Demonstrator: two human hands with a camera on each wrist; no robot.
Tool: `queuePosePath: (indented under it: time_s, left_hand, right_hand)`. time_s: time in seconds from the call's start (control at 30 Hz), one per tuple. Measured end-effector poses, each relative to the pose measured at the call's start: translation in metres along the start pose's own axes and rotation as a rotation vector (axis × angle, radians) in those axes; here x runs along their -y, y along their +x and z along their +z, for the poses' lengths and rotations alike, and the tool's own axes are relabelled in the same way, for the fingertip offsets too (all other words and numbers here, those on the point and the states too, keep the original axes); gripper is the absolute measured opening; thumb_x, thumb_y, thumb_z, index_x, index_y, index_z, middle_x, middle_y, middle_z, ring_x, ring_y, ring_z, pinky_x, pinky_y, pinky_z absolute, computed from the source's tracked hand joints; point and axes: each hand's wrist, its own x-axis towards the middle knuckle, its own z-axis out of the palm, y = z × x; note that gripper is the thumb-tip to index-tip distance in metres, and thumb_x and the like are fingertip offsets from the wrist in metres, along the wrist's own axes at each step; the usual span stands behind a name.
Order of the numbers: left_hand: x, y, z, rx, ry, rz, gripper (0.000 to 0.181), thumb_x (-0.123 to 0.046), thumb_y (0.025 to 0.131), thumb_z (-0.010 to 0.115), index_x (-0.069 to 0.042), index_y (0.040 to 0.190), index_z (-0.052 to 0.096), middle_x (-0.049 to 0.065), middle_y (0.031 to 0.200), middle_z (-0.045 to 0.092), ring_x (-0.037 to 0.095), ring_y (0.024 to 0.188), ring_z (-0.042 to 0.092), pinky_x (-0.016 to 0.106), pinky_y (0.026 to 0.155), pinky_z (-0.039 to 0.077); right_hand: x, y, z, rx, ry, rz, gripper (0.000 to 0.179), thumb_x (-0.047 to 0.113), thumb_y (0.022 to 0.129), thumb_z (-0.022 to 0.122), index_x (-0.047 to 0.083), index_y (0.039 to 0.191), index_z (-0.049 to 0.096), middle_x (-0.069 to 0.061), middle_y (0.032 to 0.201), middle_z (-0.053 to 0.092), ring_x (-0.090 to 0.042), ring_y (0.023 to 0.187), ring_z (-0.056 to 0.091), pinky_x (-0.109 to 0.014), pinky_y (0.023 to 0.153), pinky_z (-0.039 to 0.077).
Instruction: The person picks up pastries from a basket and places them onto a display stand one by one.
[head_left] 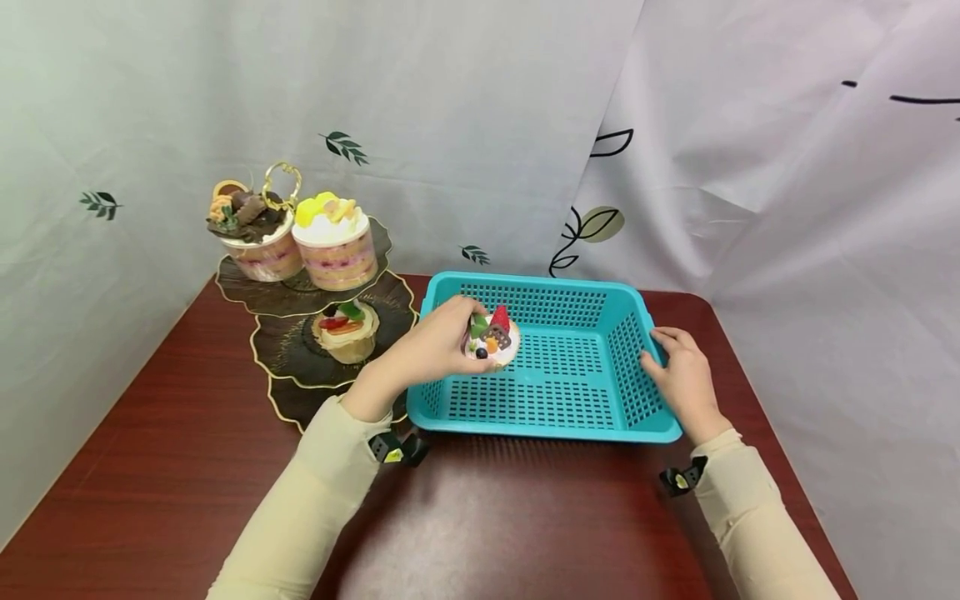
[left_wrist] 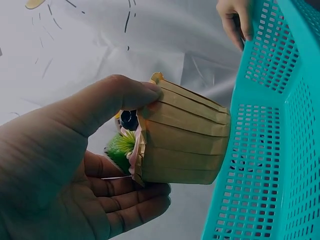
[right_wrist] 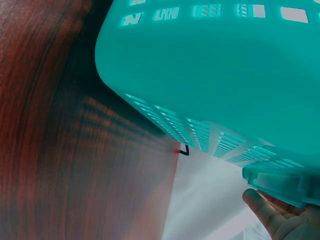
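My left hand (head_left: 442,337) grips a cupcake (head_left: 491,337) by its upper edge, above the left part of a turquoise plastic basket (head_left: 540,434). White cream, a strawberry piece, a green slice, a dark berry and a brown biscuit-like piece top it. In the left wrist view its pleated tan wrapper (left_wrist: 185,135) shows, with the thumb on one side and the fingers opposite. My right hand (head_left: 682,375) holds the basket's right rim, its fingers at the edge and thumb towards the inside. The right wrist view shows those fingertips (right_wrist: 257,200) against the rim's underside.
A tiered dark stand with gold wavy edges (head_left: 281,354) is at the left. Its top level bears a chocolate-topped dessert cup (head_left: 258,242) and a yellow-topped one (head_left: 333,246); another cupcake (head_left: 347,337) sits below. Patterned white cloth (head_left: 465,125) hangs behind the reddish-brown table (head_left: 525,525).
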Motion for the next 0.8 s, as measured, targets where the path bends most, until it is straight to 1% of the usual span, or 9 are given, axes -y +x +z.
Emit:
queuePosePath:
  time_s: [0.13,0.23,0.43,0.63,0.8]
  left_hand:
    - [0.000,-0.006,0.000,-0.008,0.012,0.009,0.063,-0.034,0.075,0.080,0.001,0.121,0.053,0.010,0.108,0.055,0.018,0.093,0.051,0.030,0.077,0.048]
    - [-0.001,-0.010,-0.001,-0.008,0.008,0.009,0.063,-0.033,0.075,0.080,0.001,0.121,0.053,0.010,0.107,0.055,0.017,0.093,0.052,0.029,0.076,0.049]
    - [0.000,-0.024,-0.003,-0.007,-0.002,-0.003,0.063,-0.033,0.074,0.081,-0.001,0.121,0.054,0.010,0.111,0.055,0.017,0.093,0.052,0.029,0.077,0.048]
    - [0.003,-0.041,-0.007,-0.037,0.011,0.017,0.065,-0.033,0.072,0.083,-0.001,0.121,0.054,0.009,0.110,0.057,0.017,0.093,0.054,0.032,0.079,0.049]
    - [0.003,-0.049,-0.012,-0.044,0.044,0.041,0.067,-0.033,0.072,0.083,0.000,0.122,0.054,0.010,0.114,0.058,0.018,0.097,0.055,0.034,0.082,0.050]
  right_hand:
    - [0.000,0.000,-0.002,0.003,-0.003,0.002,0.045,0.011,0.091,0.061,-0.011,0.130,0.052,-0.027,0.133,0.048,-0.044,0.112,0.054,-0.058,0.091,0.047]
    - [0.000,0.000,-0.002,0.007,-0.004,0.004,0.045,0.011,0.092,0.061,-0.011,0.130,0.052,-0.027,0.133,0.048,-0.044,0.112,0.054,-0.058,0.091,0.047]
    - [0.000,0.000,0.000,0.005,-0.001,-0.008,0.045,0.011,0.091,0.060,-0.012,0.129,0.052,-0.027,0.132,0.048,-0.044,0.113,0.053,-0.058,0.091,0.047]
    - [0.000,-0.001,0.000,0.006,0.004,-0.015,0.045,0.010,0.092,0.060,-0.012,0.129,0.052,-0.027,0.132,0.048,-0.043,0.114,0.053,-0.058,0.091,0.047]
    - [0.000,-0.001,-0.001,0.005,0.002,-0.019,0.045,0.010,0.092,0.061,-0.012,0.129,0.052,-0.027,0.132,0.048,-0.043,0.113,0.054,-0.058,0.091,0.047]
